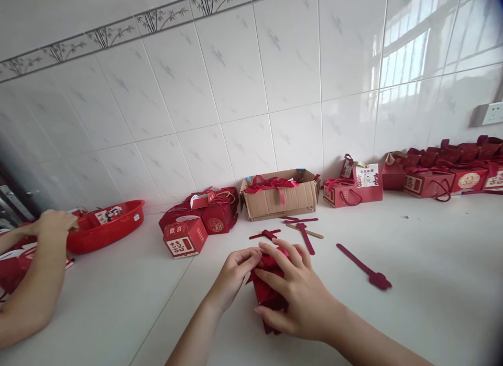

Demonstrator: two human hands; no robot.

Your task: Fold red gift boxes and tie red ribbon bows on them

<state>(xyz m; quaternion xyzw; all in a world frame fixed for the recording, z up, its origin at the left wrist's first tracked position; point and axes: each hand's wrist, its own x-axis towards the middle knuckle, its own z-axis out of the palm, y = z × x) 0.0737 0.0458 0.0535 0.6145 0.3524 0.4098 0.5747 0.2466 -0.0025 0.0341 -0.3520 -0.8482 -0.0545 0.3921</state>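
A small dark red gift box [264,293] stands on the white table in front of me, with a shiny red ribbon [269,260] at its top. My left hand [231,277] is closed in a pinch at the ribbon, on the box's upper left edge. Over the top and right side of the box lies my right hand [301,290], its thumb and fingers gripping it; they hide much of the box and ribbon. Just beyond my fingers are dark red strips [305,239], and another strip with a flower-shaped end [363,266] lies to the right.
A cardboard box [281,204] holding red ribbons stands by the tiled wall. Finished-looking red boxes [185,237] cluster left of it, and several more [428,183] line the right. Far left, a co-worker's arm [47,271] reaches by a red plastic basin [106,235].
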